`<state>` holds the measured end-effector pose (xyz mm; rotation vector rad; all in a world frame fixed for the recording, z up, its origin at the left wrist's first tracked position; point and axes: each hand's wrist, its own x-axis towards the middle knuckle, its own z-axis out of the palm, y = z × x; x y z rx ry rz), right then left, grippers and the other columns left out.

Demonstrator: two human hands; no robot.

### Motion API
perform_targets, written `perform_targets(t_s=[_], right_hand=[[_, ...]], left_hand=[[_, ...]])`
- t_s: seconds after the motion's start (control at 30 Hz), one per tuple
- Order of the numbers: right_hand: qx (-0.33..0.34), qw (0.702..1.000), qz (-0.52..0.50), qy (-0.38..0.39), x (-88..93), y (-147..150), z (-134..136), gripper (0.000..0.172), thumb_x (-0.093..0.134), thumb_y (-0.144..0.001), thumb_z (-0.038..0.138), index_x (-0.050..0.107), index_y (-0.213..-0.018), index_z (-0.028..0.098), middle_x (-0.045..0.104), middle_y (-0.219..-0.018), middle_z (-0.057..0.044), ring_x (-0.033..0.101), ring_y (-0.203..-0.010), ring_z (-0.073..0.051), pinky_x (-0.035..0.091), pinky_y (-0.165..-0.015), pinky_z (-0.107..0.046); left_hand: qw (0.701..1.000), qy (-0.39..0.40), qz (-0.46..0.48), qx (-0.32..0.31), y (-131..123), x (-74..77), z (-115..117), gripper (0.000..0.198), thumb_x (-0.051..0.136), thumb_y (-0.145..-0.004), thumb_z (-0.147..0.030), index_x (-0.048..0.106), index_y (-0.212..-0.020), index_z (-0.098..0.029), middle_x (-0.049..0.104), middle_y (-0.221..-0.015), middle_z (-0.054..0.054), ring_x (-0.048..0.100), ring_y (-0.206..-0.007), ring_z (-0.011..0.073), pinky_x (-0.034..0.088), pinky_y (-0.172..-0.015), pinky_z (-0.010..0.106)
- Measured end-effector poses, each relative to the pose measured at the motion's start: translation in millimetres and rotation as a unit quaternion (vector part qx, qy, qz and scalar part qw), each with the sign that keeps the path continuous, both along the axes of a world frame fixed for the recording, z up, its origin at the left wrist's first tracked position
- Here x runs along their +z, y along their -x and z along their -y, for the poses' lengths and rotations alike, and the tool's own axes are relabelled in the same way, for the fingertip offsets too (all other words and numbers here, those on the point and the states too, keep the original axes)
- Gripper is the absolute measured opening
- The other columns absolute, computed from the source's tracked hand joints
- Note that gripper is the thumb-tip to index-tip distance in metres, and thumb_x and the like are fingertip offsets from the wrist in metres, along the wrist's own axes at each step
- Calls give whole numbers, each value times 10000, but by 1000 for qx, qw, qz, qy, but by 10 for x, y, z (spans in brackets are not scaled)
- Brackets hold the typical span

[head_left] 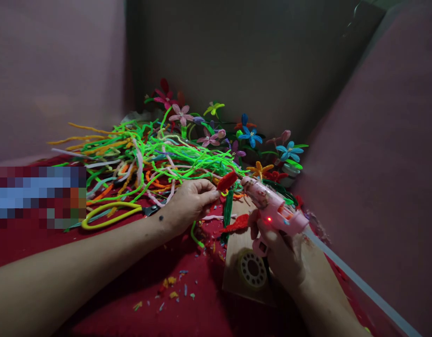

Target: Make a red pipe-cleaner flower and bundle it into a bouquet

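Note:
Between thumb and fingers, my left hand [194, 200] pinches a red pipe-cleaner petal [227, 180]. My right hand [279, 248] grips a pink hot glue gun [272, 202] with a small red light glowing on its side. The gun's nozzle points at the petal and sits close to it; whether they touch I cannot tell. A long translucent glue stick [363, 285] runs out of the gun's back. Just left of my right hand is a second red petal [237, 224], beside a dark green pipe-cleaner leaf [228, 209].
Many loose pipe cleaners [187, 157] heap at the back, mostly bright green. Finished flowers [251, 136] stand behind them. Yellow-handled scissors [110, 215] lie beyond my left forearm. A board [237, 274] carries a tape roll [252, 267]. Fuzz scraps [172, 282] dot the red cloth [131, 318].

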<state>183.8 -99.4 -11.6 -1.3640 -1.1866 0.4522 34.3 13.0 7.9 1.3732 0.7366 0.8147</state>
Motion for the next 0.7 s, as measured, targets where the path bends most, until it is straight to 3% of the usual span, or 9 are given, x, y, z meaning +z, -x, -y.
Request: perform_targets(t_s=[0.57,0.7], right_hand=[[-5,1000,17,10,-48,-16,30,235,539,-777,424,547,-674,213,472,-471,19,450,-425,-133,355,-354,-247],[-1,1000,-9,21,-63,-13,27,225,557,-764,438,577,-762,214,446,-449,31,403,-372,-122,334,-324,-247]], left_hand=[[1000,2,0,5,-5,8,5,182,601,-706,-228,464,-607,-161,425,-454,-71,334,-347,29,218,-351,152],[1000,3,-7,7,-10,3,6,177,585,-726,-214,458,-614,-162,412,-445,-73,332,-344,29,215,-347,148]])
